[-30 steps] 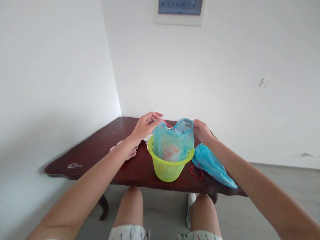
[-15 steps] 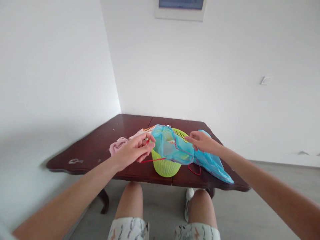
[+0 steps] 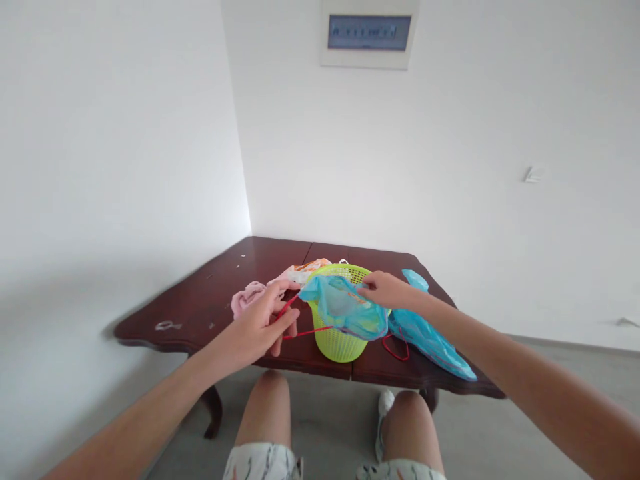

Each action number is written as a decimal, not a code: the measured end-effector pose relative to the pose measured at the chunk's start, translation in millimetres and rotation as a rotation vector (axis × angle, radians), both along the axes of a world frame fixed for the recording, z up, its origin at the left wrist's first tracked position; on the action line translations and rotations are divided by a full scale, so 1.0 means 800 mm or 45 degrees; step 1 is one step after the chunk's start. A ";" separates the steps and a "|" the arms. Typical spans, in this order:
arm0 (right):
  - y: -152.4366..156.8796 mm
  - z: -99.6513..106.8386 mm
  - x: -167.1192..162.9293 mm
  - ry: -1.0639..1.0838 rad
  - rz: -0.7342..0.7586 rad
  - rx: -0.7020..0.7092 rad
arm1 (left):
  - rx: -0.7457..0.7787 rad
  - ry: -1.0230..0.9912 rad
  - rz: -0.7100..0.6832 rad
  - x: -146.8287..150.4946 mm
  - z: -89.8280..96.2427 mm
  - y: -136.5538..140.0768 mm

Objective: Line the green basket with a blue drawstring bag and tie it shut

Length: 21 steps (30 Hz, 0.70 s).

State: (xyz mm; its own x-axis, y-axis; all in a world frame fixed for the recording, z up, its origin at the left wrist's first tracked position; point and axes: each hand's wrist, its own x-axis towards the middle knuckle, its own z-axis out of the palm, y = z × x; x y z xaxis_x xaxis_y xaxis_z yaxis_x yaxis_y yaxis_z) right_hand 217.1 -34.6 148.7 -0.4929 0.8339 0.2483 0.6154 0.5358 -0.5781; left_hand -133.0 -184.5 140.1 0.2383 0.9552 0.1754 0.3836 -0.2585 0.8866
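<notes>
A thin blue drawstring garbage bag (image 3: 337,303) lies over the mouth of a lime-green plastic basket (image 3: 341,345). Left of the basket, my left hand (image 3: 270,320) has a red drawstring (image 3: 313,331) running through its bent fingers, pulled out from the bag. My right hand (image 3: 387,291) is above the basket's right rim, its fingers pinched at the bag's upper edge; the fingertips are partly hidden. Right of the basket lies more blue plastic (image 3: 430,337), with a loop of red cord (image 3: 397,353) beside it.
A dark wooden table (image 3: 190,297) stands in the wall corner. A pink cloth (image 3: 247,298) and an orange-and-white packet (image 3: 310,268) lie left of and behind the basket. A small clear piece (image 3: 168,326) lies near the left edge. My knees are below the front edge.
My right hand has moved left and down onto the bag's edge. The bag's raised part has dropped, baring the basket's back rim. My left hand still has the drawstring, and the view has tilted up.
</notes>
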 end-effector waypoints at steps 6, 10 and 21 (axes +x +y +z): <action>-0.015 0.039 0.056 0.878 -0.031 -0.720 | -0.193 0.066 -0.082 -0.047 0.011 0.022; -0.018 0.056 0.084 1.237 -0.151 -0.807 | -0.252 0.078 -0.176 -0.052 0.023 0.029; -0.050 0.089 0.112 1.369 -0.187 -0.804 | -0.148 -0.598 -0.154 -0.035 0.061 0.039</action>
